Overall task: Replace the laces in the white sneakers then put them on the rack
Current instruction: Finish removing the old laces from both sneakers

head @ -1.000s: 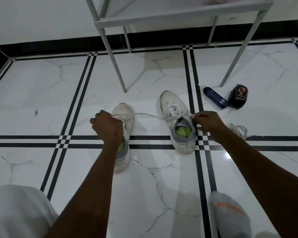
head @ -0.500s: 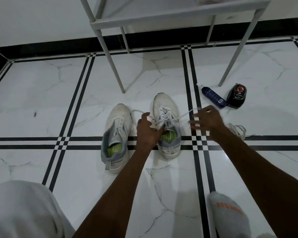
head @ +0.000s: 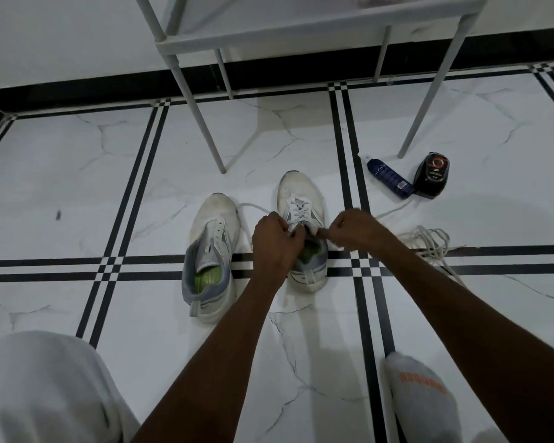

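— So, where do we have our hands now?

— Both arms reach forward and down, almost straight, and they come together over the right sneaker [head: 301, 199]. Our left hand [head: 274, 243] is bent at the wrist above the tongue, fingers curled, and it pinches the lace [head: 296, 208] near the top eyelets. Our right hand [head: 354, 230] comes from the other side, also with curled fingers, and it seems to pinch the other part of the same lace; it is blurred, so we cannot tell the exact grip.

— And the sneakers?

— They stand side by side on the white marble floor [head: 77, 174], toes toward the wall. The right sneaker is laced over the front. The left sneaker [head: 210, 251] has bare eyelets, and we see its green insole. One end of the lace lies on the floor between the two sneakers.

— What else is near us?

— The rack [head: 317, 33] stands behind the sneakers on thin white legs. To the right lie a dark blue bottle [head: 389, 179] and, touching it, a black container [head: 431, 175]. A loose bundle of white laces [head: 429, 239] lies just beside our right forearm. Our knee in white cloth and our foot in a white sock [head: 421, 398] are at the bottom.
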Demonstrator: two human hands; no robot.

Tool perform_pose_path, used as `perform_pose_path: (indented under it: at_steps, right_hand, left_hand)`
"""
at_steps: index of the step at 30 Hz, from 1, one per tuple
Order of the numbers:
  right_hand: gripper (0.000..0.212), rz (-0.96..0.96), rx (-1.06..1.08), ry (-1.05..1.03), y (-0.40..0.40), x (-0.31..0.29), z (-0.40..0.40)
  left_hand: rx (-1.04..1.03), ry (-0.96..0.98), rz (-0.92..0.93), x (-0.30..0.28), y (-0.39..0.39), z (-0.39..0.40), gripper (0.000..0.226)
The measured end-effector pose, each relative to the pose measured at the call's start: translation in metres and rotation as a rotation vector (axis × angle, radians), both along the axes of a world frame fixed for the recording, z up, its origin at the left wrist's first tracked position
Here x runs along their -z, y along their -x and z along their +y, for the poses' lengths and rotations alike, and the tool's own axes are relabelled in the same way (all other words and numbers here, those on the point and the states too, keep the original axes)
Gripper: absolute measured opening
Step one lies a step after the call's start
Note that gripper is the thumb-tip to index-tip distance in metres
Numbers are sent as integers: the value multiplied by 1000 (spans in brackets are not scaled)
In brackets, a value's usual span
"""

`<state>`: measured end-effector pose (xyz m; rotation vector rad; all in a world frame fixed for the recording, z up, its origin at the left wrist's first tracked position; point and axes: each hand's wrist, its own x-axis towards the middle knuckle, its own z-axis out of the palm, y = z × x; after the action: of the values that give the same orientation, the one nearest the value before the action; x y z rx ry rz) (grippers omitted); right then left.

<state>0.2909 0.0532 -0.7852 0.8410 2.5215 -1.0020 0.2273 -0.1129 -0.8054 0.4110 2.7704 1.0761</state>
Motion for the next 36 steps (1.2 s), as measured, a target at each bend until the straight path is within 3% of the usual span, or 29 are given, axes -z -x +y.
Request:
perform_pose_path:
  at_steps: [2,8,13,18,22,23,27,30,33,36]
  right_hand:
    - [47,-41,-31,40,1,5,-10]
    - [46,248,99,-165,8,28,-41]
    - [31,355,52,-231,8,28,-41]
    - [17,367,14,-7,2,23,-18]
    - [20,277,171,513,-3,10,-1]
    - [22,271,181,549,-3,9,0]
    - [41,289,217,323,-1,12,-8]
    - [60,446,240,61,-5,17,-19]
    - [50,564,217,-250,-18,16,-35]
    - [29,448,235,-236,-18,13,-45]
  left_hand:
    - [37,71,33,1,3,2,38]
    - [75,200,67,6,10,2,41]
    - [111,177,41,7,9,2,18]
    - [69,20,-23,15,15,-17,17]
    - [26,-126,-196,17,22,-31,18]
    - [25,-136,-197,17,22,-31,17]
    - [53,-161,-129,17,15,-24,16]
    - [-1,-161,-115,18,10,-24,22]
    - [-3,-175,-67,17,7,-20,24]
    - [22,-183,-34,13,4,-16,22]
